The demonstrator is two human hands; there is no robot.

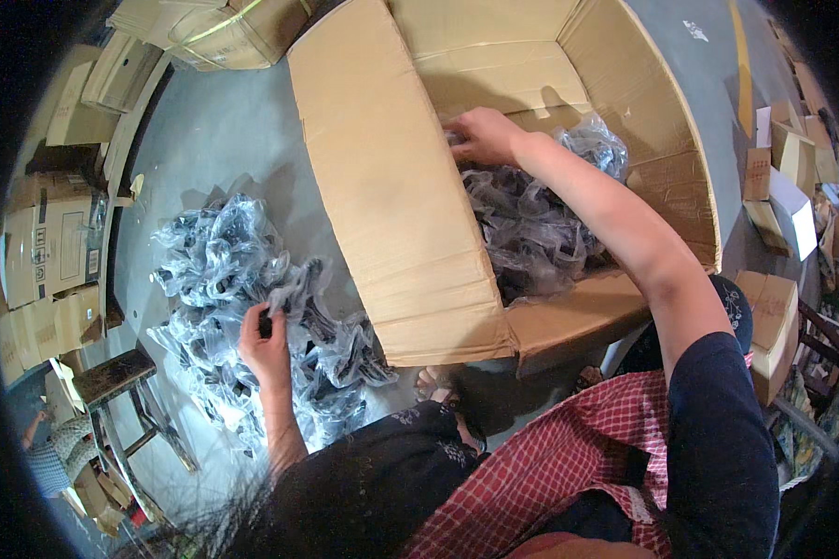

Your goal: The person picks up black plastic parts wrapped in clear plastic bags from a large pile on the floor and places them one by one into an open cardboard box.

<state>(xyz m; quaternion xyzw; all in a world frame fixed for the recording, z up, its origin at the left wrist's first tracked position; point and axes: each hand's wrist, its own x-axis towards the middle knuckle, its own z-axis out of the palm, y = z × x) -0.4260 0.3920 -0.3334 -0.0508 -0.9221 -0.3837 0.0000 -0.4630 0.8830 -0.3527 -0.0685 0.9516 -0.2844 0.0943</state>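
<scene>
Grey concrete floor around a large open carton [410, 214]: right hand [483, 135] inside grasps bagged dark parts [531, 224]; left hand [266, 340] pinches one over the floor pile [224, 279] beside it—best lifting few, untangled.

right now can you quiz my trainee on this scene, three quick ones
1. True or false: the right hand is inside the open cardboard box.
2. What does the left hand grip? A) a roll of tape B) a dark item in clear plastic C) a stool
3. Where does the pile of bagged items lie?

Key: 1 true. 2 B, a bagged dark piece from the pile. 3 On the grey floor, left of the box.
</scene>
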